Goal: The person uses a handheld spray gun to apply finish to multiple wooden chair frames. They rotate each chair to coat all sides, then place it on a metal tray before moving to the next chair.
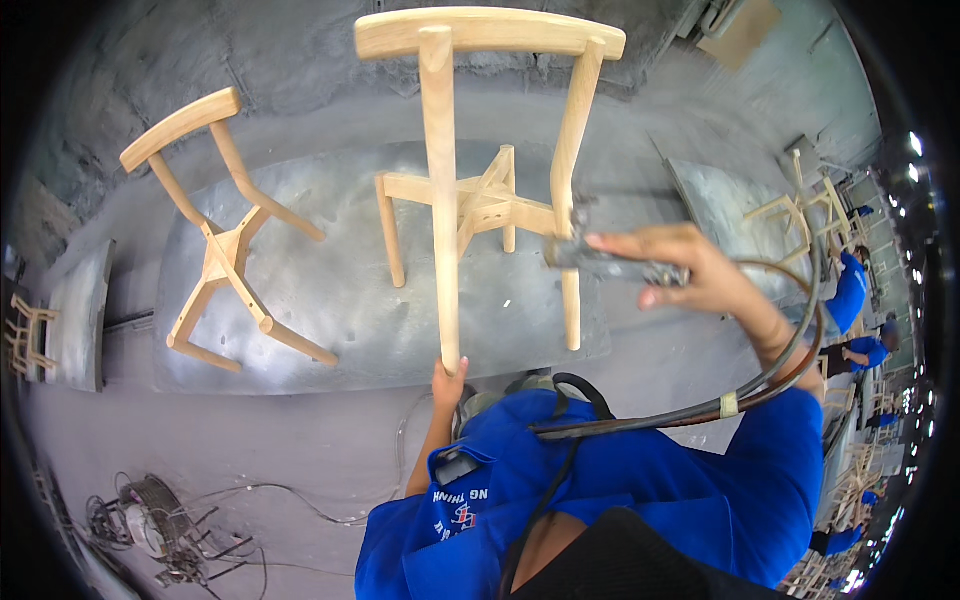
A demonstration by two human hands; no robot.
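A pale, unfinished wooden chair frame [490, 31], with a curved top rail and crossed seat supports but no seat, stands before me on a grey metal-topped table [370, 340]. My left hand [450, 378] is wrapped around the lower end of its near left leg. In my right hand [695, 258] is a grey hose-fed hand tool [625, 264], somewhat blurred, so its exact kind is unclear. The fingers lie along its top and the thumb is below. Its front end overlaps the chair's right leg; whether it touches the wood I cannot tell.
A second chair frame [228, 250] stands at the table's left. Hoses [690, 412] run from the tool past my right arm. On the floor at lower left sits a round fan-like machine [155, 520] with cables. People in blue work among more chairs at far right.
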